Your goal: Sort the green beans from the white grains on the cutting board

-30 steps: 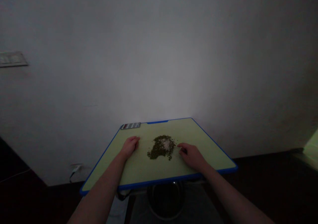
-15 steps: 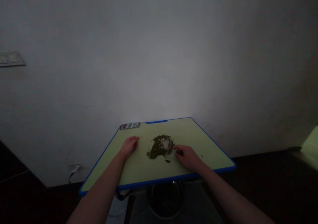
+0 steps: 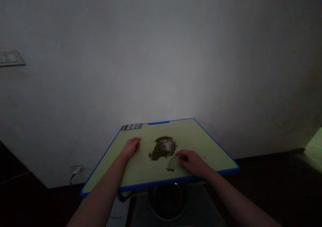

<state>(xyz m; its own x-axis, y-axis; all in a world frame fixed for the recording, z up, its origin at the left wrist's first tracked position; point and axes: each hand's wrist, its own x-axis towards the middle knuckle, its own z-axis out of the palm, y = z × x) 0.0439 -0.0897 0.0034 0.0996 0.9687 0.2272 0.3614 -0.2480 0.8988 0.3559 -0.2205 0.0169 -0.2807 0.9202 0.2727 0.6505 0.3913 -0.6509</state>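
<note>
A heap of small green bean-like grains (image 3: 158,150) lies in the middle of the pale table top (image 3: 143,173), with a patch of whitish grains (image 3: 167,145) on its right part. My right hand (image 3: 190,160) is closed at the heap's near right side, fingers pinching a clear half-round protractor (image 3: 173,161) that lies low over the surface. A small cluster of green grains (image 3: 170,169) sits at its near edge, apart from the heap. To the left of the heap my left hand (image 3: 131,147) rests on the table, fingers curled, with nothing visible in them.
A phone (image 3: 131,126) lies at the table's far left corner. Below the near blue edge stands a dark round metal pot (image 3: 168,201). The wall (image 3: 161,69) rises just behind the table. A tiny dark bit (image 3: 204,157) lies to the right.
My right hand has drawn the protractor slightly toward me, and the small cluster of grains has moved nearer, away from the heap. My left hand has stayed still.
</note>
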